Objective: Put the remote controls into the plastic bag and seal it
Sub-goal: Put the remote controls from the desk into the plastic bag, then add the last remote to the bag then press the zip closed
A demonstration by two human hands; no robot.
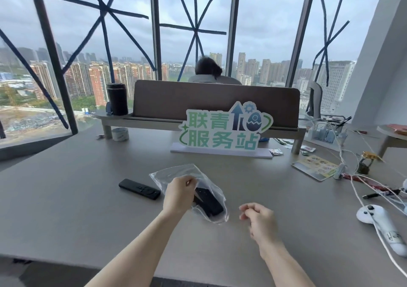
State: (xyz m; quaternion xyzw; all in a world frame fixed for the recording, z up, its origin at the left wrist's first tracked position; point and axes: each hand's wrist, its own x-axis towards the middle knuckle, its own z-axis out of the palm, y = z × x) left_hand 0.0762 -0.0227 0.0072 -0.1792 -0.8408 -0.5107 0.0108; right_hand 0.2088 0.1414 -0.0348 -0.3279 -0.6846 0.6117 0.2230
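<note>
A clear plastic bag (176, 174) lies on the grey table in front of me, with one black remote (209, 202) inside it. My left hand (179, 193) pinches the bag near its middle, over the remote's upper end. A second black remote (139, 189) rests flat on the table just left of the bag, outside it. My right hand (259, 219) hovers to the right of the bag, fingers loosely curled and apart, holding nothing.
A green-and-white sign (222, 130) stands behind the bag. A white game controller (381, 225) and tangled white cables (361, 183) lie at the right. A tape roll (120, 134) and a dark cylinder (117, 98) sit at the back left. A person sits behind the divider (176, 99).
</note>
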